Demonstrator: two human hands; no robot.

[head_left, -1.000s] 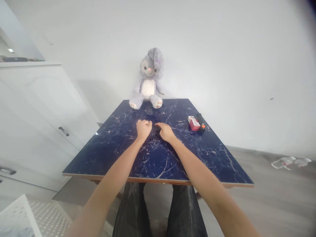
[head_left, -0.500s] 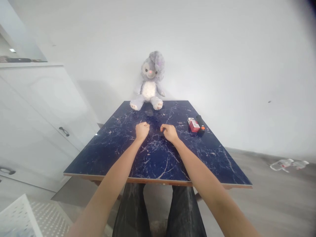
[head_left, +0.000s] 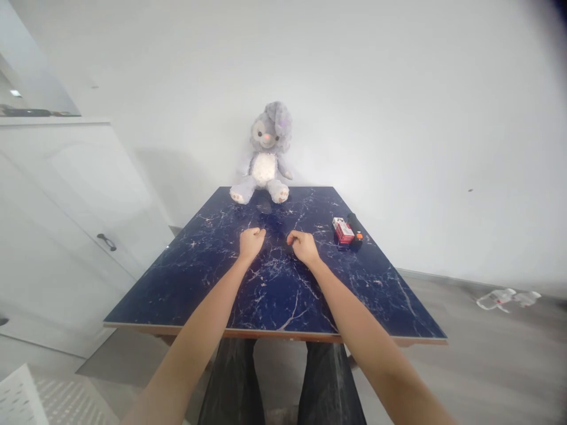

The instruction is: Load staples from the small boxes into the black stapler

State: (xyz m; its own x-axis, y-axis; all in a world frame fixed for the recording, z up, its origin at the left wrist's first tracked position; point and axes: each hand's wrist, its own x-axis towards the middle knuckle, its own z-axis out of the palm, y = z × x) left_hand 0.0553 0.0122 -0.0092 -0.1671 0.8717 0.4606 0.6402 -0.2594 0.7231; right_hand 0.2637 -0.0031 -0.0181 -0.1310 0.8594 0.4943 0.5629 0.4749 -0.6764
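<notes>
My left hand (head_left: 252, 242) rests as a fist over the middle of a dark blue marble-patterned table (head_left: 186, 295), and I see nothing in it. To its right, a short gap away, my right hand (head_left: 304, 245) is loosely curled, also with nothing visible in its fingers. Beyond both hands a grey plush rabbit (head_left: 264, 168) sits upright at the table's far edge, against the wall. Right of my right hand lies a red and white box (head_left: 343, 230). A black object with an orange part (head_left: 358, 236) lies close beside that box.
White cabinets (head_left: 57, 224) with dark handles stand on the left. A perforated white basket (head_left: 22, 392) is at the lower left. Clear plastic bottles (head_left: 494, 298) lie on the grey floor to the right. My legs (head_left: 328, 378) are under the table's near edge.
The whole view has shifted slightly, with the table and plush rabbit appearing a little lower and further left. Both hands keep nearly the same closed pose and place over the table.
</notes>
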